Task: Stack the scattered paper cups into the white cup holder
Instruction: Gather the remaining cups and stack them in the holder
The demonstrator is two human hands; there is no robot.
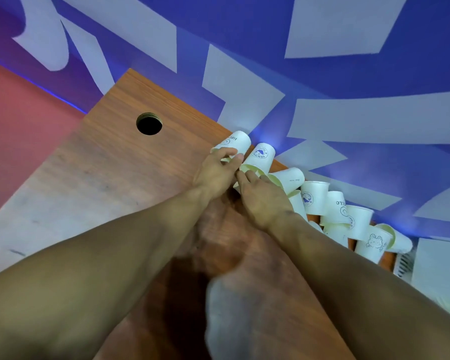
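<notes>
Ten-odd paper cups (313, 197) | left grip (213, 172) holds HELLO cup (238, 141) | right grip (263, 196) unclear

Setting: office- or studio-type interior. Evidence: wood-laminate desk (102, 178) with a round cable hole (149, 123) cut through its top, and a wall (322, 81) painted in a blue-and-white geometric mural. Blue strip light (63, 100) glows along the wall's base above a pink-red floor (16, 131). Printed paper cups (315, 197) are heaped at the desk's far edge. Exact kind of premises — cannot tell.
</notes>
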